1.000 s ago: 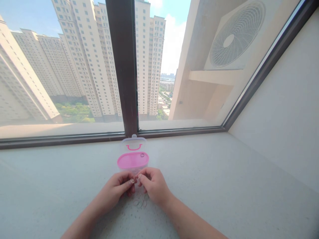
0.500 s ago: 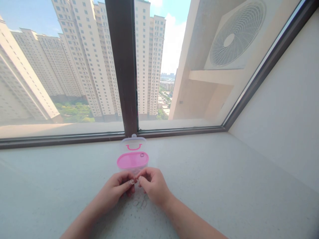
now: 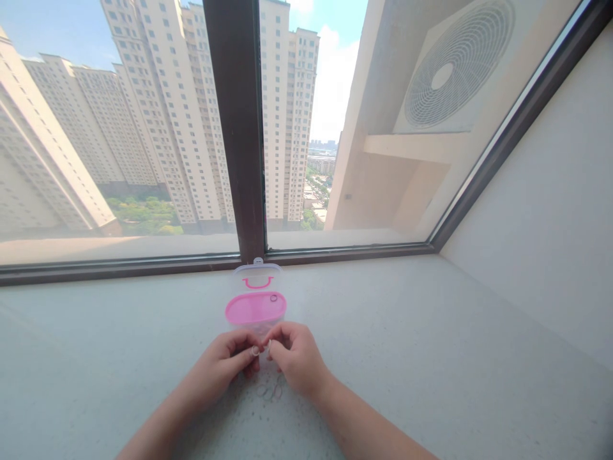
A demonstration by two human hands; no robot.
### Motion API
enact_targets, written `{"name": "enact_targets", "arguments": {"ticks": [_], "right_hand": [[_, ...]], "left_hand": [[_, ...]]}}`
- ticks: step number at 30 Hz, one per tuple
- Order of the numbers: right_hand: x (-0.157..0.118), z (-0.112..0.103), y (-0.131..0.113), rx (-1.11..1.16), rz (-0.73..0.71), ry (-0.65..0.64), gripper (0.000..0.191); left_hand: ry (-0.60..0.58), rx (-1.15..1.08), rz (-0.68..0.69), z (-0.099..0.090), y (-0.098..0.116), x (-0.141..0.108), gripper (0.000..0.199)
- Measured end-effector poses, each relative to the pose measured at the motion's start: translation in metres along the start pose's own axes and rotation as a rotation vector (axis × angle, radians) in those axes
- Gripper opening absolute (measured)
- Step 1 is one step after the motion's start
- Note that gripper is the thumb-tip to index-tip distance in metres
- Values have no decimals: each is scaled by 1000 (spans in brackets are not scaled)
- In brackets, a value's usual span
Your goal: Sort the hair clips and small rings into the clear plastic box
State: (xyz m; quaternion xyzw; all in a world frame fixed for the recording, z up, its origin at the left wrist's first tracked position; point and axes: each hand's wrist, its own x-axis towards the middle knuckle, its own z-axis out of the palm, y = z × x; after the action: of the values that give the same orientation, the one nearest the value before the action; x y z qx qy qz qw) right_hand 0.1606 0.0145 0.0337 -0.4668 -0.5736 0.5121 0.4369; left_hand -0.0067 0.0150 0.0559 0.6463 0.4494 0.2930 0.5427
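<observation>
My left hand (image 3: pixel 228 361) is closed, thumb and fingertips pinching a small thin ring (image 3: pixel 255 351). Opposite it, my right hand (image 3: pixel 295 354) is closed too, its thumb and forefinger pressed together on what looks like another thin ring (image 3: pixel 269 345), partly hidden by the fingers. The fingertips of both hands meet or almost meet. On the sill just below them lie a few loose thin rings (image 3: pixel 263 391). Right behind the hands stands a clear box with a pink oval lid (image 3: pixel 249 308), and one dark ring (image 3: pixel 273 298) rests on that lid.
Behind the pink lid, a clear cover with a pink handle (image 3: pixel 257 285) stands near the window frame (image 3: pixel 251 191). The pale speckled windowsill (image 3: pixel 407 345) stretches to both sides. A white wall (image 3: pixel 536 243) bounds it on the right.
</observation>
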Motion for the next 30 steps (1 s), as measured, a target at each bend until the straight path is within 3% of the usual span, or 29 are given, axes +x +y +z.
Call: {"name": "enact_targets", "arguments": {"ticks": [8, 30], "right_hand": [[0, 1, -1, 26, -14, -11, 11], [0, 1, 2, -9, -8, 15, 14]], "left_hand": [[4, -3, -4, 0, 1, -1, 17], [22, 36, -22, 2, 4, 0, 28]]}}
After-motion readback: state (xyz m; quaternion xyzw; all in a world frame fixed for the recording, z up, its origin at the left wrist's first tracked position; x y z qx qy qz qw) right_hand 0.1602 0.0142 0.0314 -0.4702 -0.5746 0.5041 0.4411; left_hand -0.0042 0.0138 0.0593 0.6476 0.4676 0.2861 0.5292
